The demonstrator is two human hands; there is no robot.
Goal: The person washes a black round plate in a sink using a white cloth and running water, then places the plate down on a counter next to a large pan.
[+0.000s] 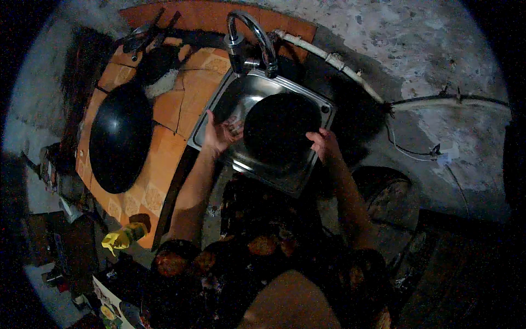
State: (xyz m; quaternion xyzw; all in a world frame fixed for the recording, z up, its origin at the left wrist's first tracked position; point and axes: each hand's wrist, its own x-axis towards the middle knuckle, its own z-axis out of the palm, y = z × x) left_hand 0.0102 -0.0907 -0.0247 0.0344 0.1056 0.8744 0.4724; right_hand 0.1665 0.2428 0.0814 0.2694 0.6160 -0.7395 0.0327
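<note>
A round black pan [280,129] sits in the steel sink [263,82] beneath a curved metal faucet [253,33]. The right hand [324,143] has its grip on the pan's right rim; the left hand [218,134] holds a small, dimly lit thing at the pan's left edge, too dark to identify. A black wok [120,137] lies on the orange tiled surface [164,159] to the left, well apart from the sink. A yellow bottle [123,237] stands near the surface's front edge.

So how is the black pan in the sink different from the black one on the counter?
The pan in the sink looks round and is held by both hands, left hand and right hand. The wok on the counter looks longer, oval, and lies untouched on orange tiles. Both are dark.
</note>
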